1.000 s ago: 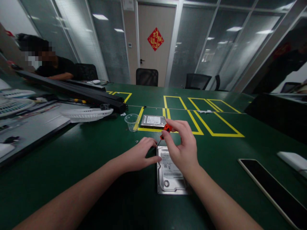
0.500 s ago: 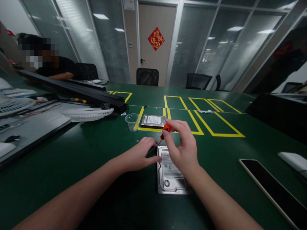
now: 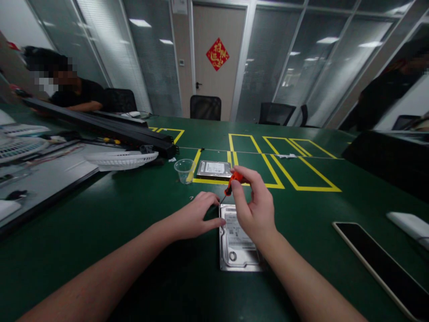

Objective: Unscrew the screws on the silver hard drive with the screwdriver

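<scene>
A silver hard drive (image 3: pixel 237 248) lies on the green table in front of me. My right hand (image 3: pixel 255 210) pinches the orange handle of a small screwdriver (image 3: pixel 231 183), whose dark tip points down at the drive's far left corner. My left hand (image 3: pixel 195 217) rests flat on the table with its fingers spread, the fingertips touching the drive's left edge near that corner.
A second hard drive (image 3: pixel 214 169) and a clear plastic cup (image 3: pixel 184 170) sit farther back by yellow tape lines. A white fan grille (image 3: pixel 121 159) and black rails lie at left, where a person sits. A dark tablet (image 3: pixel 382 264) lies at right.
My right hand's fingers have shifted slightly on the screwdriver handle, as in a turn. The left hand and the drive have stayed put.
</scene>
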Motion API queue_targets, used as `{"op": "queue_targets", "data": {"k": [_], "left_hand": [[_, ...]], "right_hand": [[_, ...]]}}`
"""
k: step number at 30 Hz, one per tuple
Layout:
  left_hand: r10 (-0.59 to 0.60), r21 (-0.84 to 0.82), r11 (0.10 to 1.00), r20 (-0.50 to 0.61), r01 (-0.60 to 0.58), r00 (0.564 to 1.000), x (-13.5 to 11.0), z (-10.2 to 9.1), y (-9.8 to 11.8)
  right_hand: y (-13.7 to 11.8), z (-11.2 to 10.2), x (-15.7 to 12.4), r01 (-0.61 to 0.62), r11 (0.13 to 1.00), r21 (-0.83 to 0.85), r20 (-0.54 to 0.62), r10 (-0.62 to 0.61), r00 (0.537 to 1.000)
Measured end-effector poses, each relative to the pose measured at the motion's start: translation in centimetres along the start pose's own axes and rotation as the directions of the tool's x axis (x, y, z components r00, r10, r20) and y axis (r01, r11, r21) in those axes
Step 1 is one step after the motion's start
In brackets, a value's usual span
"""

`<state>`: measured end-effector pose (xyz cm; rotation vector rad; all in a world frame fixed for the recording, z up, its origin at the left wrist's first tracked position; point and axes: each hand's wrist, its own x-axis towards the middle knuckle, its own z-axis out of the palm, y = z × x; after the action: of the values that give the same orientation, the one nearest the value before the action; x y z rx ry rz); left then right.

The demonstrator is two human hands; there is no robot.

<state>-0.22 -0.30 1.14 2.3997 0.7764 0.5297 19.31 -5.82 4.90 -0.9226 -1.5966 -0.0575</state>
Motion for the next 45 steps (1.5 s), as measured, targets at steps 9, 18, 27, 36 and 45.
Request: {"op": "queue_targets", "data": {"k": [9,18,27,36,45], "left_hand": [[0.001,0.003,1.0,-0.004,-0.001,1.0,0.08,0.02,0.04],[0.0,-0.002,1.0,-0.01,0.0,1.0,-0.05,-0.02,0.17],[0.003,0.01,1.0,-0.008,-0.003,1.0,0.05,-0.07,0.23],[-0.007,0.001,1.0,-0.004,0.007,1.0,-0.02,-0.1,0.18],[0.004,-0.003,1.0,-0.009,-0.004,1.0,0.06,-0.11,0.22]], "right_hand": [[-0.31,-0.43,-0.02,-0.027,1.0,0.008,0.05,0.027,0.998],[-0.07,0.03,0.09,0.027,1.0,-0.007,-0.007,-0.027,1.0],[-0.35,-0.32,0.05,-0.02,1.0,-0.013,0.022,0.02,1.0],[0.01,-0.1,0.14,0.013,1.0,-0.025,-0.012,-0.014,1.0],[-0.33,-0.32,-0.01,-0.033,0.999,0.018,0.044,0.032,0.999]]}}
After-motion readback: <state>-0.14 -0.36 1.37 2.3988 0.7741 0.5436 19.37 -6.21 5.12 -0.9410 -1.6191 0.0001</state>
